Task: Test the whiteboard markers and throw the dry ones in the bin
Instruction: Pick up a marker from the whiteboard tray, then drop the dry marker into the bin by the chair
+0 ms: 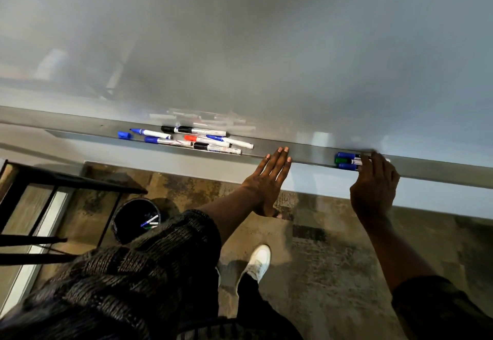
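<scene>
Head view, centre frame: the left hand (269, 179) lies flat, fingers straight, tips at the tray (312, 152) edge. Further right, the right hand (373, 184) curls over the ends of three markers (348, 161) on that tray. Loose markers (192, 139) sit centre-left; the bin (128, 211), lower left, holds a few. Light, stiff, smooth barrels, I'd say, and apt to roll, so pinch mid-barrel.
</scene>
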